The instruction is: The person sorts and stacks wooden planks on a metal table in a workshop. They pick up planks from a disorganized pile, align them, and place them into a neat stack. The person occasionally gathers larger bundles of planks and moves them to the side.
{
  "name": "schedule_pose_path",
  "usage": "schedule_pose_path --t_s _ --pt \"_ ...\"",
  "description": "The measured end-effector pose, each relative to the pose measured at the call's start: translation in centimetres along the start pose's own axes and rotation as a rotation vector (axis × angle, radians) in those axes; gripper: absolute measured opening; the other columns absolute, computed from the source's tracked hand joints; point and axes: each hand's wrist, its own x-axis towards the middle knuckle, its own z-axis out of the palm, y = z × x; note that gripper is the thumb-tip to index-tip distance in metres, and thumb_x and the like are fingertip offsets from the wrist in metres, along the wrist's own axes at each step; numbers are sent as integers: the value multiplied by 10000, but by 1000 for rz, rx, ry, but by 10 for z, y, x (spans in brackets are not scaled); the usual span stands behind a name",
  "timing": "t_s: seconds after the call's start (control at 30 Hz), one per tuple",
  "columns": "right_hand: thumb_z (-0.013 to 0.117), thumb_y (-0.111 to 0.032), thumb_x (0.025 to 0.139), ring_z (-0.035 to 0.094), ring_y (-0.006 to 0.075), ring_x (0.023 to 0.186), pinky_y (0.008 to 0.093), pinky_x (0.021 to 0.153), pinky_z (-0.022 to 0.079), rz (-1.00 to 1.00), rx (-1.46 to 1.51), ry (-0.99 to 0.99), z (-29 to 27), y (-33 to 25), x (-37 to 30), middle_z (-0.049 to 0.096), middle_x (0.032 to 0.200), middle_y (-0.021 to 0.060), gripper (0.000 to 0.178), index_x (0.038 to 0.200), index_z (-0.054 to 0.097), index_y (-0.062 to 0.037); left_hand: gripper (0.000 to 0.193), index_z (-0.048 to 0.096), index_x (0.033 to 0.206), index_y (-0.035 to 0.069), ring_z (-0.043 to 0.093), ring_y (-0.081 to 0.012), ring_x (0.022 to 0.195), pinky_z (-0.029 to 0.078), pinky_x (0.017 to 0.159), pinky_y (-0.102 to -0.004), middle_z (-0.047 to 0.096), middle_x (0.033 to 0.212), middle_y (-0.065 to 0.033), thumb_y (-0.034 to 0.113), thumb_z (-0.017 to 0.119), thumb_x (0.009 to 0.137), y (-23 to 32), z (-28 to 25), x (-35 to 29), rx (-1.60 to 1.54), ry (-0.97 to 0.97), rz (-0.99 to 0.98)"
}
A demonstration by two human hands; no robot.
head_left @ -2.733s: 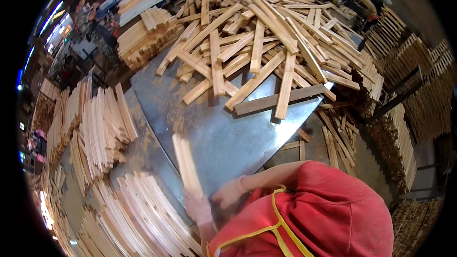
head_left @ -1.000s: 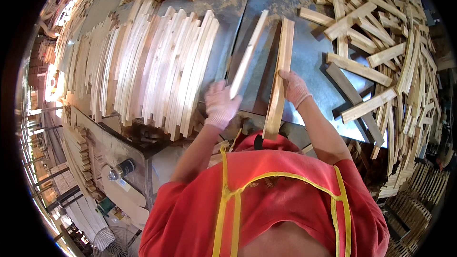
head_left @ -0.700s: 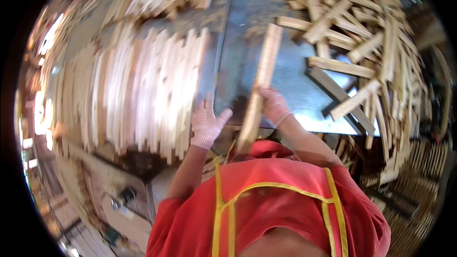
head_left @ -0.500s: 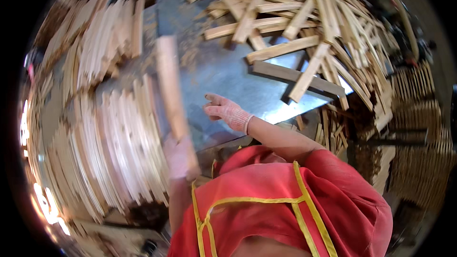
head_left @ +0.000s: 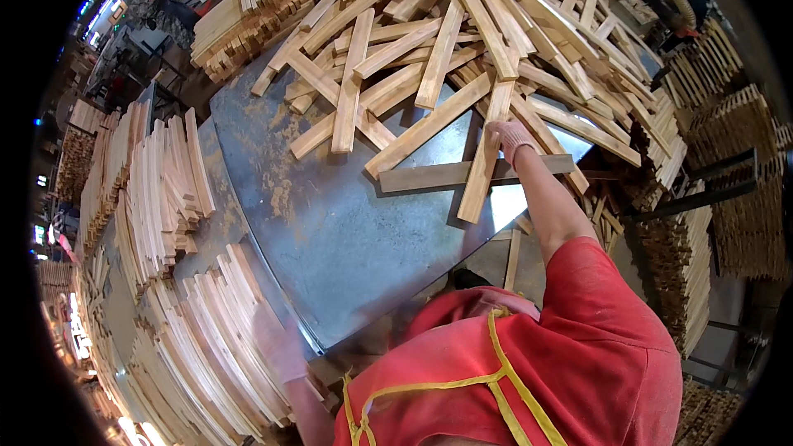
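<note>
In the head view, the right hand (head_left: 510, 139), in a pale glove, reaches to the far right of the worktop (head_left: 347, 272), its fingers on a light wooden strip (head_left: 477, 190); I cannot tell whether they have closed round it. That strip lies at the near edge of the loose pile (head_left: 438, 58), crossing over a dark strip (head_left: 425, 177). The left hand (head_left: 281, 345) is blurred at the near left, just beside a row of strips (head_left: 211, 339) laid side by side; its grip cannot be told. Farther left stands another stack (head_left: 161, 194). The person wears a red top (head_left: 607, 314) with yellow-edged straps.
</note>
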Motion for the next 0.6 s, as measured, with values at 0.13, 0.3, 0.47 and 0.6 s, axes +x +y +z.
schedule_pose_path --t_s 0.13,0.3,0.47,0.6 --pt "745 -131 874 730 256 874 406 803 604 68 256 -520 32 46 -42 756 1026 137 394 1230 670 18 961 465 1576 24 502 -364 1457 385 1231 -441 526 1562 -230 353 906 788 154 61 -2 -376 -201 299" --pt "803 -312 826 625 427 1303 461 1123 481 -479 -591 -899 7 60 -161 668 1372 250 863 1547 450 5 1172 283 1670 76 520 -414 1392 411 1170 -520 526 1516 -232 618 811 774 282 87 -13 14 -574 278" --pt "836 -330 783 667 370 1213 470 1029 524 -978 -1461 -677 -42 9 -66 700 1220 210 869 1535 465 -103 1114 174 1693 114 615 -426 1263 502 1068 -514 603 1395 -226 443 795 830 264 114 -26 44 -616 55" --pt "804 -281 817 699 376 1139 485 977 572 -656 -1461 -832 -45 -6 -72 712 1199 206 813 1546 467 -154 891 333 1666 88 668 -285 1113 539 968 -408 643 1300 -151 179 742 880 228 108 -32 -601 -530 -149"
